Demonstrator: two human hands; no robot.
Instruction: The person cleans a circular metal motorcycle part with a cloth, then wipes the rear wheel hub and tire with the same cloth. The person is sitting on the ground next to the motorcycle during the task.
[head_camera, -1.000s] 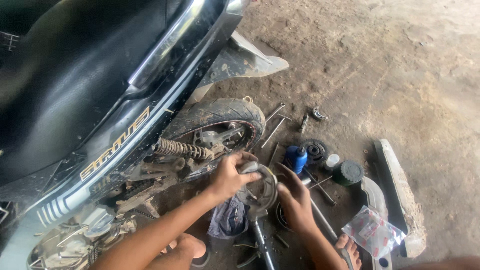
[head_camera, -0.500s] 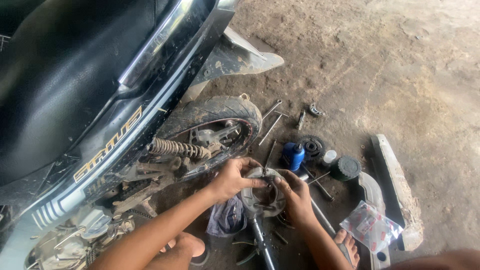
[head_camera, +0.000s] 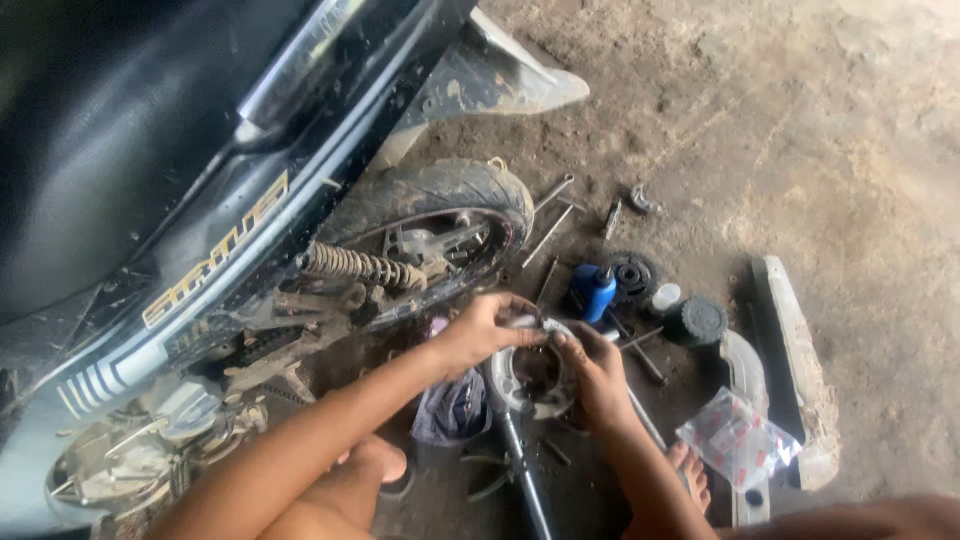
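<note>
Both my hands hold a round grey metal brake plate (head_camera: 527, 375) low over the dirt floor, beside the rear wheel (head_camera: 440, 225) of a black motorbike (head_camera: 170, 170). My left hand (head_camera: 482, 330) grips its upper left rim, fingers curled over the edge. Gripping the right rim is my right hand (head_camera: 595, 375), its thumb on top. A metal rod (head_camera: 520, 470) runs down from the plate toward me. The coiled shock spring (head_camera: 355, 265) sits just left of my left hand.
Several loose tools and bolts (head_camera: 550, 215) lie on the floor past the wheel. A blue can (head_camera: 598, 292), a black sprocket (head_camera: 632, 272), a white cap (head_camera: 664, 296) and a black lid (head_camera: 700, 318) sit right of my hands. A clear plastic bag (head_camera: 735, 440) lies by my foot (head_camera: 690, 475).
The view has shifted slightly. My hands have stayed on the brake plate, turning it a little; my left fingers now curl further over the top rim.
</note>
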